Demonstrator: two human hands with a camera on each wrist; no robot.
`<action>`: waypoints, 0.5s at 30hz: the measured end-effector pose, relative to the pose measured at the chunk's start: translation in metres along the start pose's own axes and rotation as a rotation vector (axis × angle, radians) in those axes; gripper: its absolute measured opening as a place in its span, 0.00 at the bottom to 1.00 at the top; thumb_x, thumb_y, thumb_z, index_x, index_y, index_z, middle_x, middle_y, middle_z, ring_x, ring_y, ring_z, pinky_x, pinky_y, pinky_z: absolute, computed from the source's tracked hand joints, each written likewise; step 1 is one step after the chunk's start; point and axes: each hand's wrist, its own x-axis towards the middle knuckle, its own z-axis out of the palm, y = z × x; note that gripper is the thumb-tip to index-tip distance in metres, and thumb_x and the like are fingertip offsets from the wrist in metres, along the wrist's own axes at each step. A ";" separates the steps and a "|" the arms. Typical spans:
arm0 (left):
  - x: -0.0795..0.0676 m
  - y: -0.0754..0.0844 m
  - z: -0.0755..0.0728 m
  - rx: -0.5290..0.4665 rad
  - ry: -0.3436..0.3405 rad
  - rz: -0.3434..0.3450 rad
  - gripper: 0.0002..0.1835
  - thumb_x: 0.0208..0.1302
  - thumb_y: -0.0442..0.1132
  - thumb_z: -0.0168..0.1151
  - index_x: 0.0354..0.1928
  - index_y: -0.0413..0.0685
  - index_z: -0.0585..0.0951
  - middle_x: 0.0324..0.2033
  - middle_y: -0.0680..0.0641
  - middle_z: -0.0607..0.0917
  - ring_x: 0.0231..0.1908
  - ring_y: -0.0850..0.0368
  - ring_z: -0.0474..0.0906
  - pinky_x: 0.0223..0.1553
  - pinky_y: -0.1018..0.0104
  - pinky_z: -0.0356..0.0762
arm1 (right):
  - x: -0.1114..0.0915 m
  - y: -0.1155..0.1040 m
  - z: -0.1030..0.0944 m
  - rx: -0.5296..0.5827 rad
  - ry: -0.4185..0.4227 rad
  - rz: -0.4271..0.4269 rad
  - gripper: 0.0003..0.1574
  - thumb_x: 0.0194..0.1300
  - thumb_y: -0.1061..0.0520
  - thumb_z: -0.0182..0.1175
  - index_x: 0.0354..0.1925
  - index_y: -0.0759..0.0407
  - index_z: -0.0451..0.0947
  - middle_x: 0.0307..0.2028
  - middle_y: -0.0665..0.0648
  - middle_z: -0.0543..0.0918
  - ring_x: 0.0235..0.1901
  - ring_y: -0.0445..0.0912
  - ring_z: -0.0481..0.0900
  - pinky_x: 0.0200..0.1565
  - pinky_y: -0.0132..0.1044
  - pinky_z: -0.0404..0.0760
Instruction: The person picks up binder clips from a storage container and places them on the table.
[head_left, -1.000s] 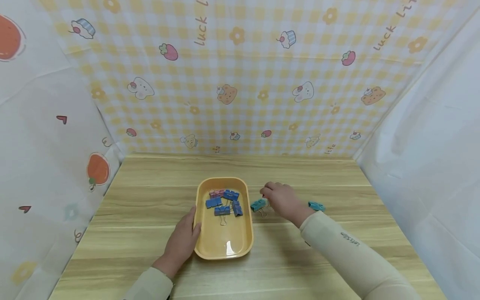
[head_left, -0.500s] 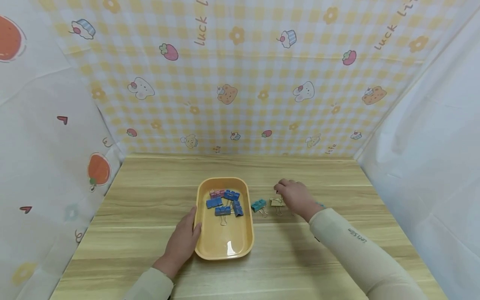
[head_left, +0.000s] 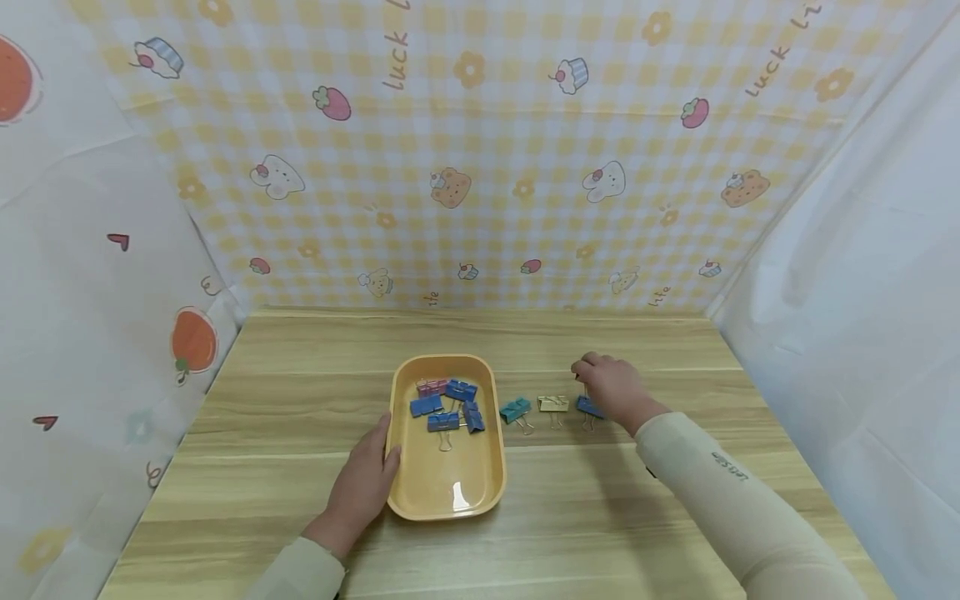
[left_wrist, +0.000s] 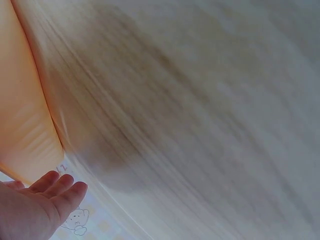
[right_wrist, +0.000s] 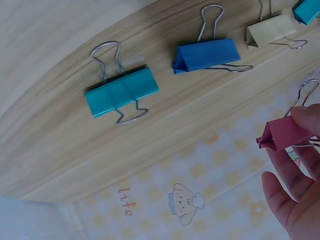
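Observation:
My right hand (head_left: pixel 617 390) pinches a pink binder clip (right_wrist: pixel 287 133) between thumb and fingers, as the right wrist view shows. In the head view that clip is mostly hidden by the hand, which hovers over a blue binder clip (head_left: pixel 587 407) on the table. Left of it lie a cream binder clip (head_left: pixel 552 404) and a teal one (head_left: pixel 516 409). Another teal binder clip (right_wrist: pixel 122 91) shows in the right wrist view. My left hand (head_left: pixel 365 477) rests against the left side of a yellow tray (head_left: pixel 448 492), its fingers (left_wrist: pixel 70 197) fairly straight.
Inside the tray, several blue binder clips (head_left: pixel 443 422) and a pink one (head_left: pixel 432 387) lie toward the far end. A patterned cloth (head_left: pixel 495 233) hangs behind the wooden table (head_left: pixel 315 350), with white cloth at both sides.
The right hand has moved rightward along the row of clips, uncovering the cream and blue clips while covering the far teal one. The left hand and tray stay put.

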 end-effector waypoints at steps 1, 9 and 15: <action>0.000 0.000 0.000 -0.001 0.001 0.003 0.33 0.74 0.42 0.47 0.75 0.39 0.51 0.69 0.33 0.62 0.68 0.36 0.58 0.67 0.42 0.58 | -0.001 0.001 0.000 0.001 0.002 0.002 0.13 0.61 0.65 0.64 0.46 0.60 0.80 0.43 0.58 0.81 0.36 0.51 0.82 0.33 0.43 0.83; -0.001 0.000 -0.001 -0.007 -0.009 -0.002 0.33 0.75 0.42 0.46 0.75 0.40 0.50 0.70 0.34 0.61 0.69 0.36 0.57 0.67 0.42 0.57 | -0.008 0.015 0.001 -0.005 0.024 0.026 0.11 0.61 0.66 0.64 0.44 0.61 0.80 0.42 0.59 0.81 0.35 0.52 0.82 0.31 0.43 0.82; -0.001 0.001 -0.001 -0.005 -0.011 0.001 0.33 0.75 0.42 0.46 0.75 0.40 0.49 0.70 0.33 0.61 0.69 0.35 0.57 0.67 0.41 0.57 | -0.014 0.027 0.003 -0.003 -0.005 0.049 0.12 0.61 0.66 0.63 0.45 0.61 0.79 0.43 0.59 0.80 0.35 0.52 0.82 0.31 0.43 0.82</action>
